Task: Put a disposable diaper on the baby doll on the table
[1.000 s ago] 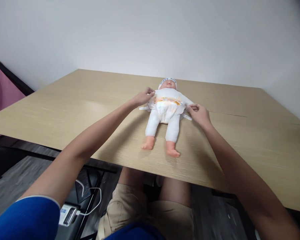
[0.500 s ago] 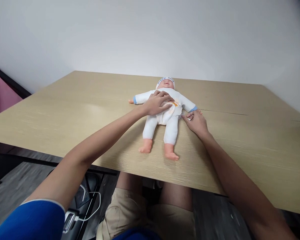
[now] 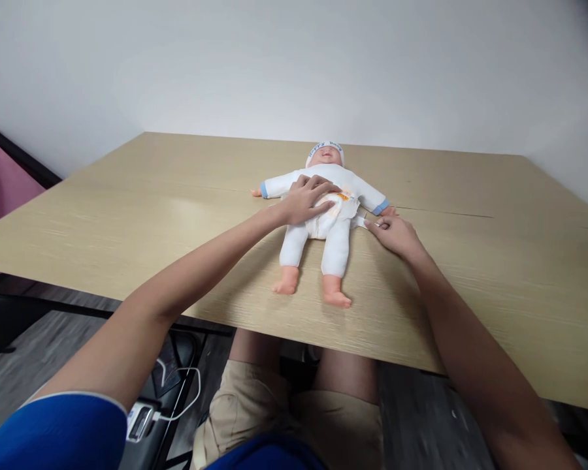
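A baby doll (image 3: 336,261) in a white suit with blue cuffs and a printed cap lies on its back, feet toward me. Around its hips is a white diaper (image 3: 323,225) with an orange mark at the waist. My left hand (image 3: 310,199) rests flat on the doll's belly and the diaper's front, fingers spread. At the doll's hip, on the right of the view, my right hand (image 3: 396,235) pinches the diaper's side tab (image 3: 360,222), which is drawn out sideways from the hip.
The doll lies on a wooden table (image 3: 127,228) with a thin seam running across it. A pale wall (image 3: 294,65) stands behind. At the far left is a pink panel (image 3: 4,173) with a dark frame. Below the table's near edge sits a device with a white cable (image 3: 196,391).
My right hand has moved a little to the right, away from the doll's hip, pulling the diaper tab outward. My left hand stays on the belly. The view has shifted slightly.
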A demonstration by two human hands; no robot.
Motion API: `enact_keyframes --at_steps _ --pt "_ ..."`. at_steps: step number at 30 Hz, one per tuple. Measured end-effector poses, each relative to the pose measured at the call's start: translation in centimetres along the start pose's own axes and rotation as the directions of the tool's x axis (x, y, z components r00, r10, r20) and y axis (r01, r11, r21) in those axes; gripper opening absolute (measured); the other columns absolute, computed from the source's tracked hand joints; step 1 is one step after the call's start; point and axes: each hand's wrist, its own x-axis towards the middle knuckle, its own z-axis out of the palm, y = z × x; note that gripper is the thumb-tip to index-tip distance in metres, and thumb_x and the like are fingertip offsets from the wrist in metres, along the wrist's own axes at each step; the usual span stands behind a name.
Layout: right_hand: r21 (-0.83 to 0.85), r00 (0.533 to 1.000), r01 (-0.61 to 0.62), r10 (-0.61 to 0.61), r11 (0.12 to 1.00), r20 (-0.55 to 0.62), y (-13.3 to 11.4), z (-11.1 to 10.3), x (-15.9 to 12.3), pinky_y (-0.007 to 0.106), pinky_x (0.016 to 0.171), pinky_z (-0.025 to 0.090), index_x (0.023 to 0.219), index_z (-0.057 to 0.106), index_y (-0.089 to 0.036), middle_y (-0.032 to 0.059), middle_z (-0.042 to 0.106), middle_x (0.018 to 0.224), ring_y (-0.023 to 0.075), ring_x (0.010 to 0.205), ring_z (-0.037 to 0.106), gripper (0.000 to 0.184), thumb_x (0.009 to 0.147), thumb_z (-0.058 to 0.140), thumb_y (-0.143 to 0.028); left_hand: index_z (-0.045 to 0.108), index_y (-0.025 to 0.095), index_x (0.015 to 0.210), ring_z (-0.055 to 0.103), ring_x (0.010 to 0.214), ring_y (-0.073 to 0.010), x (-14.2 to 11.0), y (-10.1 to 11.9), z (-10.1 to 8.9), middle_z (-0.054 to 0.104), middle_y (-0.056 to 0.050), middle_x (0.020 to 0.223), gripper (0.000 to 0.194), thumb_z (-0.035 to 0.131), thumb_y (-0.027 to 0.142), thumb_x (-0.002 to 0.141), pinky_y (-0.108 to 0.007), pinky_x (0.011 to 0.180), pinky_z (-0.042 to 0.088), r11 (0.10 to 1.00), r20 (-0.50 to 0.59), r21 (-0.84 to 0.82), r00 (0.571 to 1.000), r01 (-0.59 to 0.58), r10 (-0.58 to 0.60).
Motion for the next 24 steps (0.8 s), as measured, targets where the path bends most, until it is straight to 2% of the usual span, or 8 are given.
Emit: enact_keyframes --at_steps 4,8,11,14,19,24 --pt "0.202 1.000 0.001 -0.006 0.979 0.022 0.2 -0.8 -0.2 0.036 0.071 0.046 0.071 0.068 -0.026 0.0029 0.069 0.076 0.0247 0.076 0.062 0.046 0.090 0.067 -0.067 0.061 0.031 0.155 0.046 0.141 -0.0365 -0.1 0.0 -0.2 0.060 -0.011 0.152 0.062 0.042 0.063 0.106 -0.052 0.125 0.022 0.999 0.024 0.044 0.999 -0.030 0.029" --pt "0.412 0.998 -0.042 0.016 0.910 0.065 -0.2 -2.6 0.4 0.032 0.064 0.042 0.074 0.064 -0.026 -0.0014 0.057 0.067 0.0197 0.065 0.052 0.047 0.091 0.069 -0.069 0.060 0.029 0.156 0.048 0.139 -0.0342 -0.4 0.1 -0.3 0.060 -0.011 0.154 0.061 0.040 0.061 0.108 -0.051 0.125 0.024 0.998 0.036 0.052 0.999 -0.033 0.031" --pt "0.427 0.996 -0.049 0.014 0.903 0.084 -1.6 -4.5 1.8 0.032 0.065 0.042 0.072 0.063 -0.025 -0.0019 0.055 0.066 0.0178 0.063 0.049 0.048 0.092 0.074 -0.067 0.059 0.028 0.156 0.047 0.142 -0.0339 -0.6 0.2 -0.5 0.060 -0.012 0.156 0.060 0.041 0.059 0.108 -0.051 0.125 0.023 0.999 0.042 0.035 0.998 -0.042 0.040" --pt "0.394 0.995 0.028 -0.062 0.919 0.074 -3.9 -5.8 3.6 0.033 0.069 0.045 0.074 0.068 -0.025 -0.0005 0.060 0.070 0.0173 0.065 0.052 0.043 0.094 0.077 -0.061 0.060 0.030 0.155 0.047 0.142 -0.0345 -0.6 0.4 -0.6 0.060 -0.011 0.155 0.059 0.042 0.060 0.107 -0.052 0.125 0.023 0.999 0.044 0.021 0.998 -0.039 0.038" --pt "0.440 0.985 0.116 -0.160 0.891 0.064 -7.7 -5.4 5.1 0.032 0.060 0.043 0.076 0.070 -0.026 0.0010 0.061 0.071 0.0172 0.063 0.051 0.040 0.093 0.079 -0.060 0.059 0.034 0.157 0.047 0.140 -0.0403 -0.6 0.6 -1.0 0.061 -0.010 0.153 0.062 0.047 0.065 0.104 -0.056 0.124 0.025 0.999 0.049 -0.016 0.998 0.030 -0.029" --pt "0.530 0.984 0.080 -0.151 0.844 0.093 -8.0 -4.6 4.6 0.030 0.053 0.039 0.070 0.063 -0.026 0.0012 0.054 0.065 0.0155 0.060 0.046 0.052 0.089 0.079 -0.071 0.044 0.031 0.165 0.051 0.140 -0.0400 0.2 0.7 -1.7 0.064 -0.010 0.151 0.071 0.051 0.066 0.103 -0.055 0.125 0.023 0.992 0.030 -0.121 0.999 0.048 -0.045"
